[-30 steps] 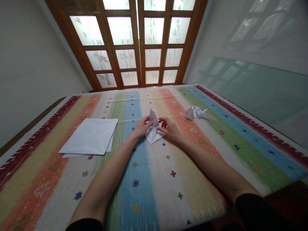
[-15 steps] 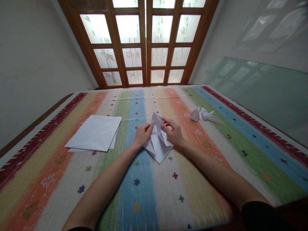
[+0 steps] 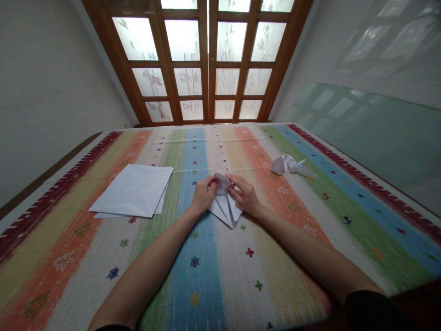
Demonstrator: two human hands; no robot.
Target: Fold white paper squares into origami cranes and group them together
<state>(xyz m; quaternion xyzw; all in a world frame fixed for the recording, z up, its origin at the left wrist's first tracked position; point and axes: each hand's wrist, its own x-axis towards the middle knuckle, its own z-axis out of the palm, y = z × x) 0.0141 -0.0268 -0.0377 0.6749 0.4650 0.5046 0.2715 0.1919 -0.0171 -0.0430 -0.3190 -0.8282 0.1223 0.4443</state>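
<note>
We are clamping the fingers of our left hand [image 3: 203, 195] and right hand [image 3: 245, 195] on the folded white paper piece [image 3: 225, 209].

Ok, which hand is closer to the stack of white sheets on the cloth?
Left. The left hand pinches the half-folded paper to the right of the stack of white sheets; the right hand grips that paper's other side, further from the stack.

The folded sheet [image 3: 225, 209] is matt paper, tablecloth [image 3: 220, 276] coarse woven cloth (rough-looking), door frame [image 3: 203, 82] glossy wood
</note>
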